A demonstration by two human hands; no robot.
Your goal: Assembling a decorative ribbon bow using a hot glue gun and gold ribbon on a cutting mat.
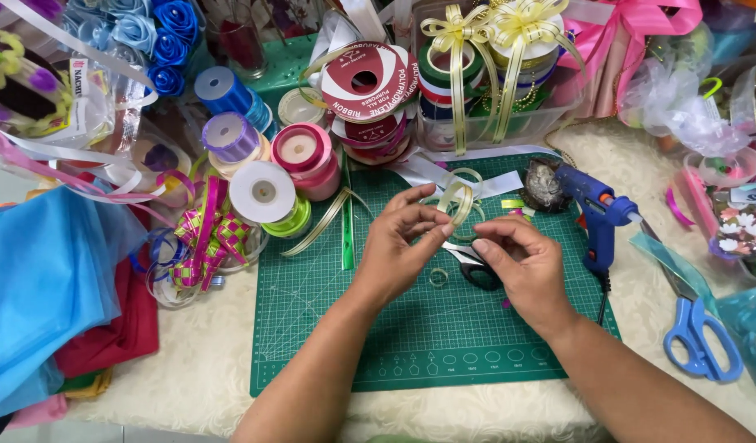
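Left: ribbon spools stacked at the green mat's edge. Center: left hand pinching a looped pale ribbon above the mat, right hand just beside it, fingertips pressed together on the ribbon's lower end, black scissors under them. Right: blue glue gun on the mat's edge, blue scissors on the surface.

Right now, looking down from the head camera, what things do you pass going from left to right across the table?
Blue cloth → woven ribbon piece → white ribbon spool → left hand → right hand → blue glue gun → blue scissors.
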